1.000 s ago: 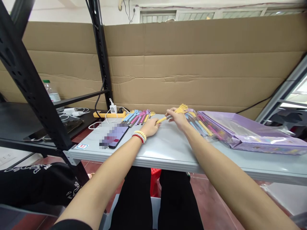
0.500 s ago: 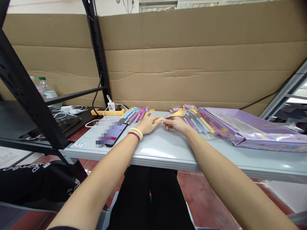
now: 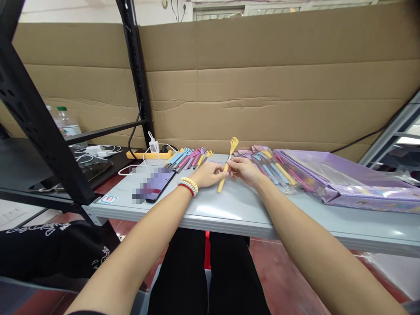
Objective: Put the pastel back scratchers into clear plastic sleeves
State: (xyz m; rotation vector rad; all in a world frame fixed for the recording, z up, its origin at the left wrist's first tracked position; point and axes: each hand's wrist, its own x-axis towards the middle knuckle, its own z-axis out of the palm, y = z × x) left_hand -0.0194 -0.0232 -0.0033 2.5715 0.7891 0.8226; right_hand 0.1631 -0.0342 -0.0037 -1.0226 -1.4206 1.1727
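A yellow back scratcher (image 3: 221, 185) with a claw-shaped head stands tilted between my hands, its head up and away from me and its handle end low over the table. My right hand (image 3: 245, 170) pinches it around the upper handle, near the metal rod. From the other side, my left hand (image 3: 210, 174) closes its fingertips on the handle. Beyond my left hand, several blue, pink, purple and yellow back scratchers (image 3: 185, 158) lie in a row. To the right of my right hand are more back scratchers in clear plastic wrapping (image 3: 272, 168).
A phone (image 3: 162, 186) lies left of my left wrist. Behind it sits a yellow power strip (image 3: 144, 155) with a white charger and cable. A purple box (image 3: 348, 179) fills the right side. Black shelf posts (image 3: 134, 74) rise at left; a cardboard wall (image 3: 249, 83) stands behind.
The back scratcher has swung from nearly level, head pointing right, to steeply tilted with its head up. My right hand has shifted its hold to the upper handle.
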